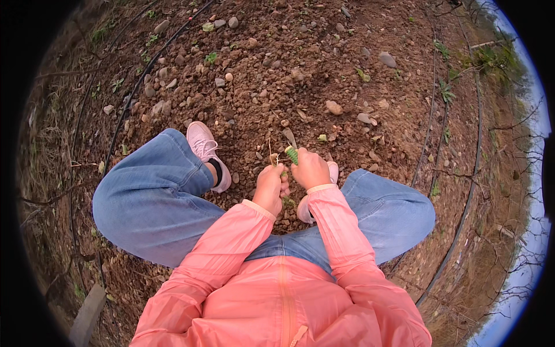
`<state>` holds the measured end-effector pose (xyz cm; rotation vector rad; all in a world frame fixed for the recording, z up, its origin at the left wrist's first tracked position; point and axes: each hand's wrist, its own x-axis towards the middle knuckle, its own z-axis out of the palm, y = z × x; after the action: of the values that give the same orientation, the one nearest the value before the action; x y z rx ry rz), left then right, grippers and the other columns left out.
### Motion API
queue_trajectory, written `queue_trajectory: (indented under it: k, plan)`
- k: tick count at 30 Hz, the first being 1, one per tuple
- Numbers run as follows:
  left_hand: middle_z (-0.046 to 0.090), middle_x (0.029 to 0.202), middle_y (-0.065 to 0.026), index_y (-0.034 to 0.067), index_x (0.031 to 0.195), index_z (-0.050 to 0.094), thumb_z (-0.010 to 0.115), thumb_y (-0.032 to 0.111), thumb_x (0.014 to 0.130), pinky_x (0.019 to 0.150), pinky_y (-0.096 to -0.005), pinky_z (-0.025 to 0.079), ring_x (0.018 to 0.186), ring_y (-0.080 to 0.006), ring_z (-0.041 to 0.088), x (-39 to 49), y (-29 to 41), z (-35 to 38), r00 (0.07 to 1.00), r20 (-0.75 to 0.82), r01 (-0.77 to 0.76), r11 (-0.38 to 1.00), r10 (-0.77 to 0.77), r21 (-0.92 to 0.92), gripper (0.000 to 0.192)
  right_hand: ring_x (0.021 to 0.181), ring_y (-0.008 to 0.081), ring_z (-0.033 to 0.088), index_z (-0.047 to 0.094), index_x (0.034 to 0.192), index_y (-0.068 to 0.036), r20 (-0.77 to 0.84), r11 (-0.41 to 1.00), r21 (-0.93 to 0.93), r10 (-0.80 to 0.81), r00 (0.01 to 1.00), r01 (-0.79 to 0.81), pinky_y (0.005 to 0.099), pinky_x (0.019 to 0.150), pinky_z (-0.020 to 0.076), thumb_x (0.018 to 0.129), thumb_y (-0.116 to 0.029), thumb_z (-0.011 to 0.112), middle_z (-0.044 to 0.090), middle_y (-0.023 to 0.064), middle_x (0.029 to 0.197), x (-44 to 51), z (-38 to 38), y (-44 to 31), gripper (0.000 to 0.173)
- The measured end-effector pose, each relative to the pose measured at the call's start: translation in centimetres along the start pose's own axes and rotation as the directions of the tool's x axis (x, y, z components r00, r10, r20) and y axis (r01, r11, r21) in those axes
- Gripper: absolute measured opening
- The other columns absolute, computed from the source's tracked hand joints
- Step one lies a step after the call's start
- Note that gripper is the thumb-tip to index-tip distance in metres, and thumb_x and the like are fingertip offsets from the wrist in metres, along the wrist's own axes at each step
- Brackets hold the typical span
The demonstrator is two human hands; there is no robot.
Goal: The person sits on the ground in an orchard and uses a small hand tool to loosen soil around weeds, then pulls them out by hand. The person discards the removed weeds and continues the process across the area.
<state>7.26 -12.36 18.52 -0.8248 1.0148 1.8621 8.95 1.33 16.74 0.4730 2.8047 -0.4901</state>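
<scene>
My left hand (pixel 269 188) is closed around a small uprooted plant (pixel 274 159). Thin pale roots stick out above the thumb, and bits of green leaf (pixel 287 201) show below the fingers. Close beside it on the right, my right hand (pixel 311 168) grips a ribbed green handle (pixel 292 155) with a yellowish end. The rest of that tool is hidden by the hand. Both hands are held low between my bent knees, over loose brown soil (pixel 247 143). A narrow grey piece (pixel 289 136) lies just beyond the handle; I cannot tell what it is.
Stones, such as a grey one (pixel 387 59) and a tan one (pixel 334 107), dot the soil ahead. Black drip hoses run along the left (pixel 143 78) and right (pixel 475 182). Bare twigs (pixel 459 175) reach in at the right. A grey post (pixel 88 314) stands lower left.
</scene>
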Motion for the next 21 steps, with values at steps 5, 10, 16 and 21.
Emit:
queue_trajectory:
  k: [5, 10, 16, 21]
  plan:
    - [0.044, 0.069, 0.0011, 0.007, 0.09, 0.05, 0.046, 0.018, 0.099, 0.046, -0.0268, 0.029, 0.05, -0.0091, 0.035, 0.0, 0.1, -0.3, 0.999, -0.033, -0.045, 0.998, 0.043, -0.035, 0.014, 0.078, 0.0419, 0.067, 0.053, 0.087, 0.0, -0.003, 0.997, 0.024, -0.077, 0.997, 0.077, 0.0506, 0.067, 0.0524, 0.079, -0.015, 0.065, 0.067, 0.0241, 0.078, -1.9, 2.3, -1.4, 0.021]
    - [0.044, 0.069, 0.0006, 0.007, 0.089, 0.049, 0.046, 0.017, 0.098, 0.047, -0.0274, 0.03, 0.051, -0.0099, 0.035, -0.2, -0.1, -0.3, 0.997, -0.023, -0.075, 0.997, 0.075, -0.011, 0.014, 0.078, 0.0414, 0.067, 0.054, 0.089, 0.0, -0.032, 0.997, 0.022, -0.08, 0.996, 0.08, 0.0505, 0.068, 0.0525, 0.079, -0.017, 0.065, 0.067, 0.0239, 0.082, -2.7, 1.6, -1.3, 0.022]
    - [0.044, 0.068, 0.0011, 0.008, 0.087, 0.05, 0.045, 0.02, 0.099, 0.048, -0.0282, 0.029, 0.051, -0.0104, 0.036, 0.0, -0.5, -0.7, 0.996, -0.058, -0.067, 0.997, 0.069, 0.035, 0.018, 0.078, 0.0391, 0.069, 0.055, 0.09, 0.0, 0.01, 0.999, 0.04, -0.027, 1.0, 0.027, 0.0487, 0.068, 0.0544, 0.079, -0.018, 0.066, 0.069, 0.0224, 0.083, -5.2, 0.1, -3.3, 0.024]
    - [0.044, 0.067, 0.0026, 0.01, 0.087, 0.051, 0.044, 0.023, 0.102, 0.048, -0.0284, 0.028, 0.051, -0.0102, 0.035, 0.3, 0.0, -1.2, 0.984, -0.1, -0.142, 0.989, 0.145, 0.029, 0.021, 0.082, 0.0397, 0.069, 0.055, 0.093, 0.001, 0.015, 0.998, 0.05, 0.041, 0.999, -0.041, 0.0493, 0.071, 0.0544, 0.079, -0.018, 0.066, 0.069, 0.0233, 0.084, -5.4, -0.9, -4.8, 0.026]
